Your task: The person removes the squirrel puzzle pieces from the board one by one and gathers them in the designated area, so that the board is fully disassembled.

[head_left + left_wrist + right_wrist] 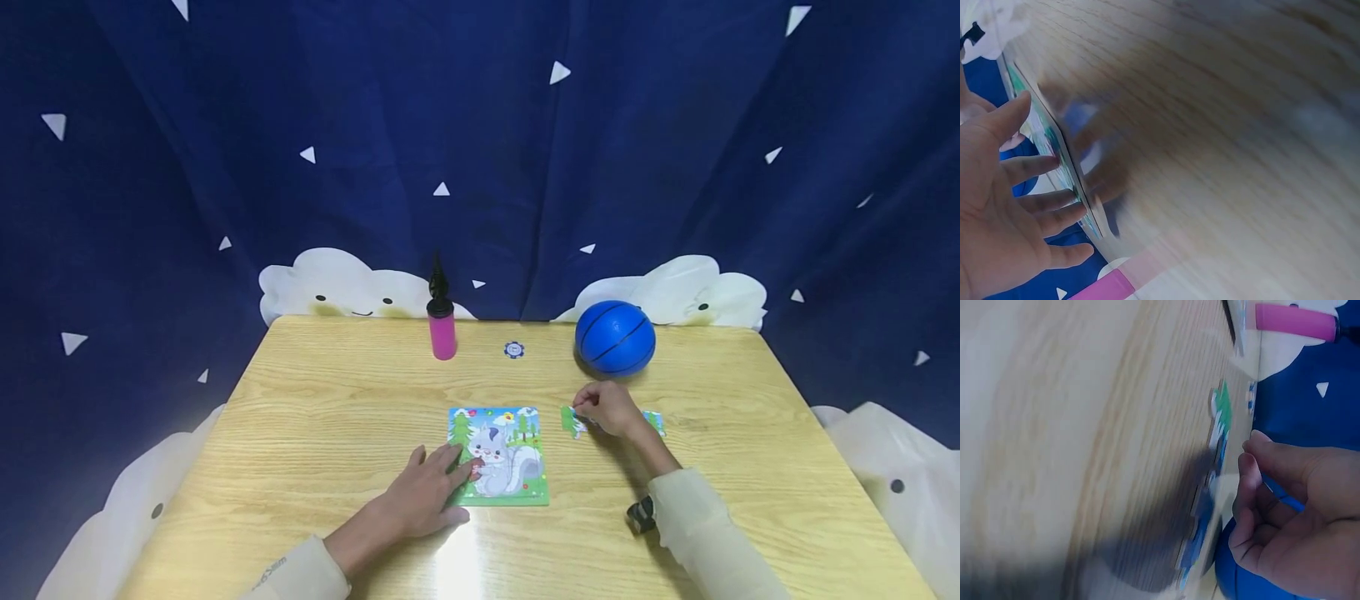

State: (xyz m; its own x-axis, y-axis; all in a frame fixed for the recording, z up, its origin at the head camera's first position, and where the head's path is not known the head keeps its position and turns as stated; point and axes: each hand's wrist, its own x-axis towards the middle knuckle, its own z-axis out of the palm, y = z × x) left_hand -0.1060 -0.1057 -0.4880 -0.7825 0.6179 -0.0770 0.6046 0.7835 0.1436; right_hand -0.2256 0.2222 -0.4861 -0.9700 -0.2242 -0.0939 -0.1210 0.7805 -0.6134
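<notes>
A square picture puzzle (513,477) showing a grey squirrel lies on the table. My left hand (429,493) rests on its left side, fingers straight and spread; the left wrist view shows this hand's fingertips (1079,212) at the board's edge. To the right, puzzle pieces (570,422) in green, white and blue lie flat, partly hidden under my right hand (611,407). In the right wrist view the right hand (1297,509) has curled fingers, thumb tip close to the index tip, with nothing visible between them, beside the row of pieces (1207,487).
Behind the right hand sits a blue ball (615,337) with black lines. A pink cylinder with a black top (442,333) stands at the back, and a round blue-and-white chip (513,350) lies right of it. A dark object (641,515) is by the right sleeve.
</notes>
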